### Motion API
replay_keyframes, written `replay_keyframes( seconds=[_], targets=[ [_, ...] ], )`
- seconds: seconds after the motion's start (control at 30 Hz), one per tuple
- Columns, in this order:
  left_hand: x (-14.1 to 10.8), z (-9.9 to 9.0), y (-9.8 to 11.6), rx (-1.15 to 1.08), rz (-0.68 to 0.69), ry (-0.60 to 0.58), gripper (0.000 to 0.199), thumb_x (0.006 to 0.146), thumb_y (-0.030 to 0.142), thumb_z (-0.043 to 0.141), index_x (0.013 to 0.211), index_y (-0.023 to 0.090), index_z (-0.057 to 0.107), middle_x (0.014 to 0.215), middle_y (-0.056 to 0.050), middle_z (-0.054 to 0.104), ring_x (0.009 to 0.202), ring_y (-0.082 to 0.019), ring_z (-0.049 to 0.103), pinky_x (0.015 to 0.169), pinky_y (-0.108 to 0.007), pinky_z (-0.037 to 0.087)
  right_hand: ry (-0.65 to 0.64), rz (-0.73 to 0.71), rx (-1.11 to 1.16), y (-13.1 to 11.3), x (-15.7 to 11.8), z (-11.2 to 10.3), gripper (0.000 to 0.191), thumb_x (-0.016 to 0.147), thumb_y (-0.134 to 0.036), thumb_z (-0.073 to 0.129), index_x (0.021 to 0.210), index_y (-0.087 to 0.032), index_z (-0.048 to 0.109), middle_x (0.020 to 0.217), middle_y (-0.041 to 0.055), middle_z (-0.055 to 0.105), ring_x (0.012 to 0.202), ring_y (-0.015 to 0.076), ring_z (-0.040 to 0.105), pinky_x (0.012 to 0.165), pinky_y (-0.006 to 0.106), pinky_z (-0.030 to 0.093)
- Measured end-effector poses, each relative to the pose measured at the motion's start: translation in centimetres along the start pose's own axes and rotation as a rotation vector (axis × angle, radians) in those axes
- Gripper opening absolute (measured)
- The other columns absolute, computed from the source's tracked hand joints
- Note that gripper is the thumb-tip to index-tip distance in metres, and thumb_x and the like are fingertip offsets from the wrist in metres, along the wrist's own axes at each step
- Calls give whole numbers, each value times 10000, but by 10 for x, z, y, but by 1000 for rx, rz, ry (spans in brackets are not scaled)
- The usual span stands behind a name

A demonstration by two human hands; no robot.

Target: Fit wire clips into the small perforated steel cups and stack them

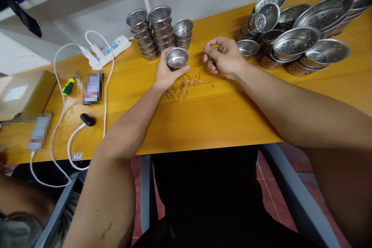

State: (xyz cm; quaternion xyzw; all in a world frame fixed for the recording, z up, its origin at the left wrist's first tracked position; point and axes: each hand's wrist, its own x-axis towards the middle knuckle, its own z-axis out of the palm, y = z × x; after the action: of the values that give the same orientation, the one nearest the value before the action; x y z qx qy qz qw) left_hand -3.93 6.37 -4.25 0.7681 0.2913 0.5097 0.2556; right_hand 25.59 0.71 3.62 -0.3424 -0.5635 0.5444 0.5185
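Observation:
My left hand (pixel 168 71) is wrapped round a small perforated metal cup (pixel 177 58), its open top facing up. To the right, my right hand (pixel 222 56) is raised over the table with thumb and index finger pinched together; whatever may be between them is too small to make out. Thin curled wires (pixel 181 88) lie on the table just below the cup. Behind my left hand stand stacks of similar perforated cups (pixel 161 27).
Perforated metal bowls and cups (pixel 296 42) crowd the right rear of the wooden table (pixel 203 124). At left are a power strip (pixel 112 51), white cables, two phones (pixel 93 88), a screwdriver (pixel 69 86), a black plug-like object (pixel 87 119) and a cardboard box (pixel 31 93). Another person's arm shows lower left.

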Motion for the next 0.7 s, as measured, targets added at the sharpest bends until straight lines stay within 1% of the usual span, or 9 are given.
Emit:
replay_keyframes(
  seconds=[0.07,0.13,0.2,0.3,0.4,0.47,0.57,0.63,0.7],
  targets=[
    [0,1,1,7,14,1,1172,885,898,958,1764,397,368,1620,-118,700,1534,-327,755,1371,-576,608,-19,7,-9,1,-1,0,879,769,-886,1127,1160,-290,612,820,-78,747,506,97,475,484,393,261],
    [0,2,3,11,17,10,1161,875,893,970,1741,394,378,1615,-119,695,1511,-320,764,1356,-569,621,-25,8,-14,2,0,-1,868,760,-867,1142,1164,-277,651,886,-40,795,549,102,485,495,400,286],
    [0,2,5,15,22,8,1144,872,891,974,1714,386,387,1601,-119,691,1496,-318,765,1349,-568,626,-29,10,-19,4,1,-3,872,744,-840,1162,1193,-268,682,998,10,850,597,118,531,515,403,354],
    [1,1,11,52,39,6,1108,889,890,958,1688,380,384,1578,-115,678,1492,-322,751,1360,-571,609,-43,10,-22,3,0,-4,821,782,-784,1170,1194,-265,685,1155,65,882,672,147,638,588,414,485],
    [2,0,19,126,75,27,1067,950,812,946,1724,379,352,1650,-129,621,1565,-341,698,1417,-575,555,-40,2,-21,-2,-4,-1,730,854,-734,1159,1140,-262,681,1195,76,898,676,142,637,627,413,510],
    [2,2,24,152,101,31,1017,1020,716,912,1771,381,313,1707,-140,572,1603,-339,669,1434,-561,542,-10,28,-42,-7,-7,2,588,972,-639,1121,1112,-267,687,1094,46,901,637,134,595,598,397,472],
    [1,5,31,154,121,41,939,1083,617,857,1807,404,298,1725,-138,537,1603,-322,660,1417,-528,565,73,97,-111,-16,-11,9,335,1161,-422,982,1081,-281,689,796,-31,801,541,139,501,521,385,367],
    [0,6,35,173,129,48,931,1066,607,883,1797,404,343,1708,-134,537,1609,-331,646,1434,-537,549,107,109,-152,-21,-13,13,305,1192,-367,949,1047,-287,692,706,-55,728,513,139,441,504,381,332],
    [0,4,37,205,134,55,940,1017,629,942,1758,384,418,1671,-128,558,1604,-347,640,1455,-560,524,113,81,-179,-25,-15,16,346,1157,-414,995,1003,-293,709,718,-47,720,530,140,423,508,372,345]
  ],
)
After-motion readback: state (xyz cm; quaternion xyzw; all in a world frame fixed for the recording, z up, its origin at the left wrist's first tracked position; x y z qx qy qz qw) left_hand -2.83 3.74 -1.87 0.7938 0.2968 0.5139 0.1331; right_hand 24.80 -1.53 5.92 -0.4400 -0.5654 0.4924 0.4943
